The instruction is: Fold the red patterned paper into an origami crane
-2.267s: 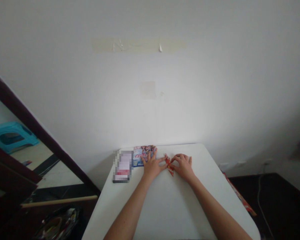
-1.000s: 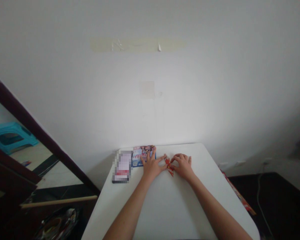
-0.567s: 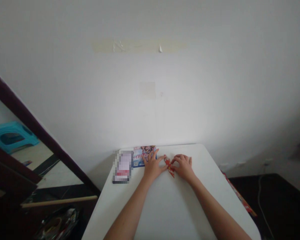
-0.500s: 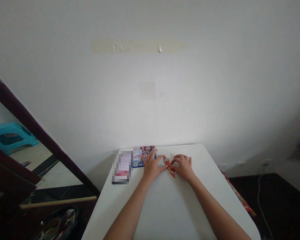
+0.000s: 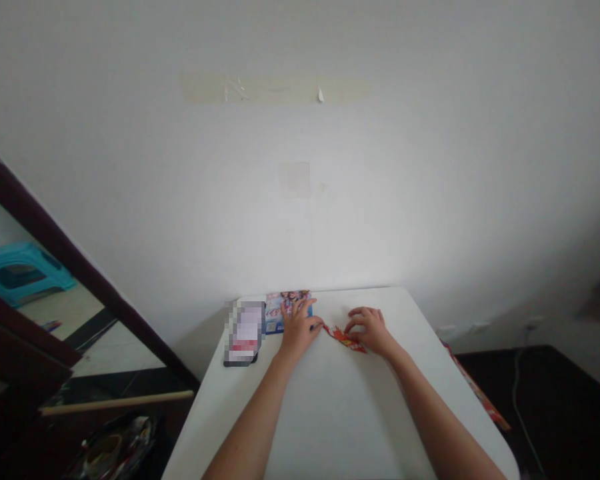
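Note:
Between my hands lies a narrow folded piece of red printed paper (image 5: 344, 339), with yellow and white marks and pointed ends. My left hand (image 5: 297, 328) pinches its left tip between thumb and forefinger, the other fingers spread over a blue printed sheet (image 5: 275, 308). My right hand (image 5: 371, 329) has its thumb and forefinger closed on the paper's upper edge, right of its middle. The right end of the paper sticks out below these fingers, close to the white table (image 5: 330, 407).
A phone (image 5: 246, 333), blurred out, lies on the table's left side. Behind the table rises a white wall (image 5: 380, 200). At left are a mirror with a blue stool (image 5: 25, 270) in it, a wooden stick (image 5: 117, 403) and a black bag (image 5: 115, 447).
The red paper has turned to lie flatter across the table, and looks longer and narrower. My left hand has shifted slightly left and now pinches its tip; my right hand stays on it.

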{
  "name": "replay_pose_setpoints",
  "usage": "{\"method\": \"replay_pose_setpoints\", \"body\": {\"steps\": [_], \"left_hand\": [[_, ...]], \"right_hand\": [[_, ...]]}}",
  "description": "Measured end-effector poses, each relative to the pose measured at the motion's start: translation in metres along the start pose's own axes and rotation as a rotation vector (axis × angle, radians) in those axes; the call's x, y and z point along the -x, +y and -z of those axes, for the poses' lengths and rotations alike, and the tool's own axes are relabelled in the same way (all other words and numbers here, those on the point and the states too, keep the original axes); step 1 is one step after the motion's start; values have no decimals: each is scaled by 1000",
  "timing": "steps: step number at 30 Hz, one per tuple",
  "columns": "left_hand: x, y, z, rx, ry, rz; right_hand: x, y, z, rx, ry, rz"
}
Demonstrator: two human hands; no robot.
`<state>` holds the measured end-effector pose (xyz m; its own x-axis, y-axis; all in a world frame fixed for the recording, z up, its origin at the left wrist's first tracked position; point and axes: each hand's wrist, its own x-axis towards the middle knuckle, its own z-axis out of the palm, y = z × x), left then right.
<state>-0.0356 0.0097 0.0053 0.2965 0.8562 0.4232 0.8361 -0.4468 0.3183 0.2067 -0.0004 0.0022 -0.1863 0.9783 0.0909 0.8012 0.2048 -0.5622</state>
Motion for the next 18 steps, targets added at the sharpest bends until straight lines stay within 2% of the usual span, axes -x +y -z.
{"method": "replay_pose_setpoints", "body": {"steps": [9, 18], "left_hand": [[0, -7, -3, 9, 2, -165], [-5, 0, -6, -66, 11, -328]], "right_hand": [[-1, 9, -1, 14, -20, 72], [0, 6, 2, 26, -40, 63]]}}
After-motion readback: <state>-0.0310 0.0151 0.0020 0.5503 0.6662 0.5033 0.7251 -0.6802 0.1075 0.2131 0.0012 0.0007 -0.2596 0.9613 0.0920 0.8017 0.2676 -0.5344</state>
